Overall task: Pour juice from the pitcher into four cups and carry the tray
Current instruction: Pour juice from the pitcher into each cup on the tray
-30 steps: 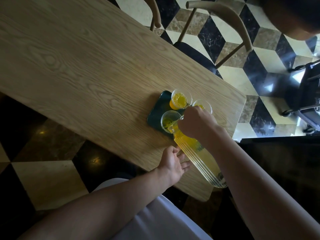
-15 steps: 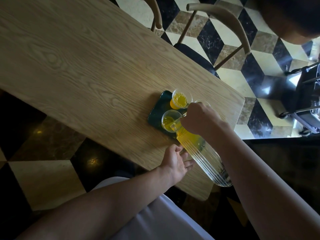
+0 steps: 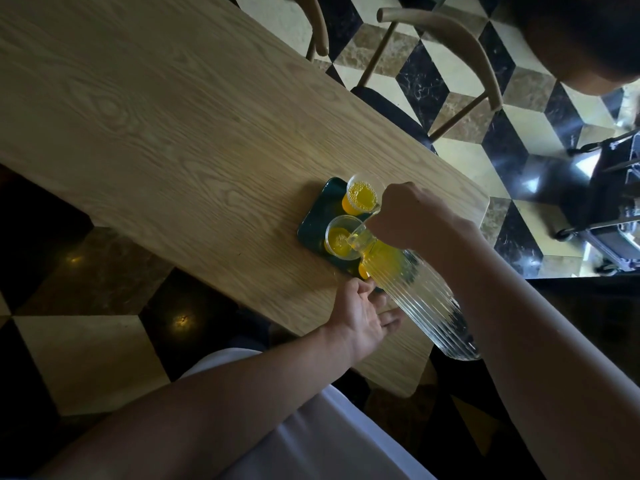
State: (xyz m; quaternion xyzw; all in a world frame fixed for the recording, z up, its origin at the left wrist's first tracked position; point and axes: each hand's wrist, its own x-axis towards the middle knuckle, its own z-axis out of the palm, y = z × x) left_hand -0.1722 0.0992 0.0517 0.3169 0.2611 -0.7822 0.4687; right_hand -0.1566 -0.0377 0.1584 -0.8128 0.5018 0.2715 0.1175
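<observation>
A dark green tray (image 3: 316,220) lies on the wooden table (image 3: 166,126) near its right end. Two clear cups show on it: the far cup (image 3: 362,195) holds orange juice, and juice streams into the near cup (image 3: 341,239). My right hand (image 3: 405,216) grips the neck of a ribbed glass pitcher (image 3: 426,303), tipped steeply with its spout over the near cup. My right hand and the pitcher hide any other cups. My left hand (image 3: 363,317) rests open on the table beside the tray's near edge, under the pitcher.
Two wooden chairs (image 3: 446,39) stand at the table's far side on a checkered marble floor. A wheeled metal cart (image 3: 609,202) is at the right. The table's near edge (image 3: 242,292) runs just in front of my body.
The pitcher's base has risen, so it tilts more steeply. The near cup has filled with more juice. My left hand stays by the tray.
</observation>
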